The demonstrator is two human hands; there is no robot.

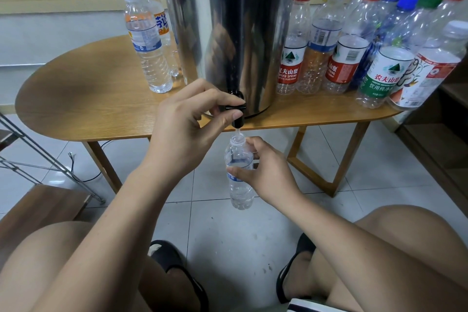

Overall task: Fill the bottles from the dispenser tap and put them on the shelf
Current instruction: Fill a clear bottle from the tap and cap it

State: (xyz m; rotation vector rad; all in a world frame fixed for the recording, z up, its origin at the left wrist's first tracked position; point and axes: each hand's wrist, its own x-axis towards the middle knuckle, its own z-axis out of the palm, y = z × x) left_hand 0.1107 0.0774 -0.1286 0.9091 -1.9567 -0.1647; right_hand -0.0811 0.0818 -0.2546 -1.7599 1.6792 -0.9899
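My left hand (pixel 192 119) is up at the black tap (pixel 235 107), thumb and curled fingers pinching its little handle at the foot of the steel dispenser (pixel 240 20). Below it, my right hand (pixel 267 172) grips a clear water bottle (pixel 240 194) around its middle, holding it upright in the air over the tiled floor (pixel 228 230), just off the front edge of the tabletop (pixel 88 99). The open mouth sits right under the spout, and a thin stream (pixel 237 131) runs straight into the neck (how full it is, I can't tell through my fingers). Left of the dispenser stand two capped bottles (pixel 147 40), the front one with water in it. On the right, a crowd of clear bottles (pixel 354 45) with red, blue, green and white caps stands packed together on the tabletop.
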